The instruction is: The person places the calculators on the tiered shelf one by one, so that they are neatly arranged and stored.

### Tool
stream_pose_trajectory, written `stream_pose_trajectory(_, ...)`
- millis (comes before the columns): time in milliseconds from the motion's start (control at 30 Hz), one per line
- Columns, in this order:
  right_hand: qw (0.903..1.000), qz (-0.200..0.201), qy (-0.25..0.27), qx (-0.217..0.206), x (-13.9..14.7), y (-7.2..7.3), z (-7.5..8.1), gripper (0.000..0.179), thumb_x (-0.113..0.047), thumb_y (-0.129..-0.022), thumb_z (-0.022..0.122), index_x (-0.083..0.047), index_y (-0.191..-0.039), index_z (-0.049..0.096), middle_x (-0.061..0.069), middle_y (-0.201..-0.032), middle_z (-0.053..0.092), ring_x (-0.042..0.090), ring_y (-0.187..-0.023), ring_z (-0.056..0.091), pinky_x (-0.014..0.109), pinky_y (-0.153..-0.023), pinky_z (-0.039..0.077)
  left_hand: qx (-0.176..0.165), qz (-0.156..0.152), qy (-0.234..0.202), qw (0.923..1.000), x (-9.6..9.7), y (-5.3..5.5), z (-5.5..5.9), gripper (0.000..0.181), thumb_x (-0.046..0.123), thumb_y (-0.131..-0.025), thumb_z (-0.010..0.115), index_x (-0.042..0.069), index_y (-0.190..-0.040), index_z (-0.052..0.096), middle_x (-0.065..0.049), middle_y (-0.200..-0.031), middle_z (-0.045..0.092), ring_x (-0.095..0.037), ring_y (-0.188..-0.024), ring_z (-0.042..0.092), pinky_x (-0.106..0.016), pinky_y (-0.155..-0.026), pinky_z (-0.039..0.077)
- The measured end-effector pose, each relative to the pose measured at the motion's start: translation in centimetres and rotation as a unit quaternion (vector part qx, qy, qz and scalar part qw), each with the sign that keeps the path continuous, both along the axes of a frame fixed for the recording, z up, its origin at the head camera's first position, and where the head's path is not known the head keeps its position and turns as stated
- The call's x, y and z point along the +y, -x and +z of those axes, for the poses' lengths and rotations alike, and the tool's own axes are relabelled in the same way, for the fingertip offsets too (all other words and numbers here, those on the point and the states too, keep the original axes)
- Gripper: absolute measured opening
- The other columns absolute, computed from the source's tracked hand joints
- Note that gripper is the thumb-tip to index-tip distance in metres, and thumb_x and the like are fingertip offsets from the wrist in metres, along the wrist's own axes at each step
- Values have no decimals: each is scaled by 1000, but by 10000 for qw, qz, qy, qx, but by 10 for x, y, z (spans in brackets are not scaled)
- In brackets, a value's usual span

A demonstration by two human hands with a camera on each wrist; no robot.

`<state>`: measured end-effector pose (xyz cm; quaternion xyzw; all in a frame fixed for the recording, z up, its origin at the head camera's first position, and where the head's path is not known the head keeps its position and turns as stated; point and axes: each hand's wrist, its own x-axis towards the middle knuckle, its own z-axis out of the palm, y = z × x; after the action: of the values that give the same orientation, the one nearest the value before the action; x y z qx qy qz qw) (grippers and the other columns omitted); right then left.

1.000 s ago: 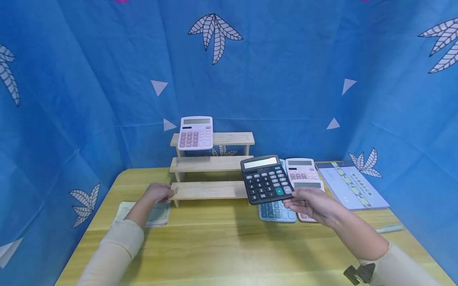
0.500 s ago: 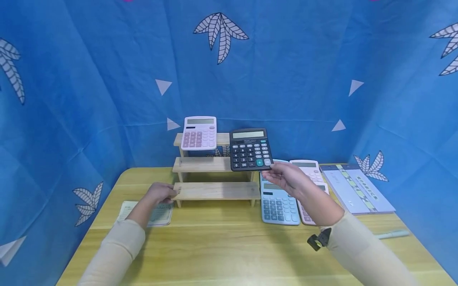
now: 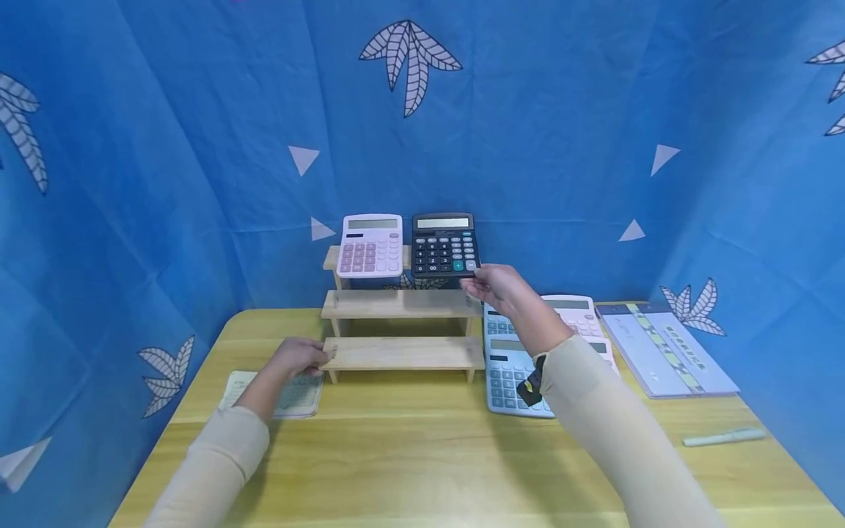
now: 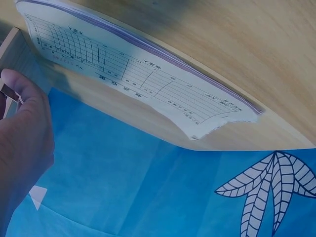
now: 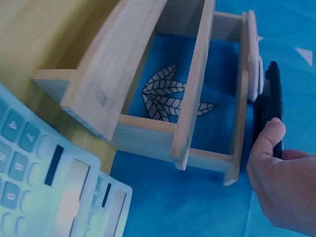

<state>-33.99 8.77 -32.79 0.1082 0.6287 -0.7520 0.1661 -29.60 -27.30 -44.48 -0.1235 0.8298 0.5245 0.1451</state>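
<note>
My right hand [image 3: 502, 290] pinches a black calculator [image 3: 445, 246] by its lower right corner, at the right end of the top tier of a three-tier wooden display stand [image 3: 403, 353]. In the right wrist view the thumb presses on the calculator's face, and its thin edge stands close beside the top board. A white-and-pink calculator [image 3: 371, 246] leans upright on that tier's left part. My left hand [image 3: 297, 357] grips the left end of the lowest board. The left wrist view shows that thumb [image 4: 19, 86] on the board's end, with the other fingers mostly hidden.
Right of the stand lie overlapping light-blue calculators [image 3: 505, 370] and white-and-pink calculators [image 3: 571, 308], partly behind my right arm. Farther right are a lilac file or pad [image 3: 650, 352] and a pale green pen [image 3: 722, 437]. A printed form pad [image 4: 123, 69] lies under my left wrist. Blue curtain surrounds the table.
My right hand has carried the black calculator left and up from over the light-blue calculators to the top tier beside the white-and-pink one. My left hand has stayed on the lowest board.
</note>
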Motion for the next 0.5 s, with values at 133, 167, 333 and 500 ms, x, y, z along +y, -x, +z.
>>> stream_pose_trajectory(133, 9994, -104, -316, -110, -5, 10, -3, 51, -10, -103, 33, -9, -151, 15, 14, -107, 57, 12, -82, 63, 21, -88, 53, -82, -91, -54, 9999, -1, -2, -4, 50, 3, -89, 60, -11, -133, 43, -32, -135, 42, -7, -56, 55, -23, -59, 58)
stream_pose_trajectory(167, 9990, -117, -413, -113, -7, 10, -5, 51, -10, -103, 33, -9, -151, 16, 14, -107, 57, 12, -82, 63, 22, -91, 52, -96, -108, -80, 9999, -1, -3, -5, 50, 3, -89, 60, -12, -134, 43, -32, -135, 41, -7, -55, 54, -23, -58, 57)
stream_pose_trajectory(333, 9973, -497, -530, -46, -13, 10, -16, 46, -10, -102, 37, -3, -147, 28, 11, -95, 61, 11, -76, 65, 22, -85, 55, -32, -80, -272, 9996, -3, -5, -6, 51, 3, -89, 62, -14, -133, 42, -33, -136, 41, -6, -55, 55, -22, -58, 57)
stream_pose_trajectory(500, 9943, -1043, -167, -119, -20, 16, -22, 37, -12, -100, 45, 1, -135, 46, 6, -77, 66, 10, -69, 67, 20, -77, 57, 14, -20, -336, 9994, -3, -1, -2, 51, 4, -88, 62, -11, -134, 43, -31, -139, 38, -6, -53, 54, -22, -58, 57)
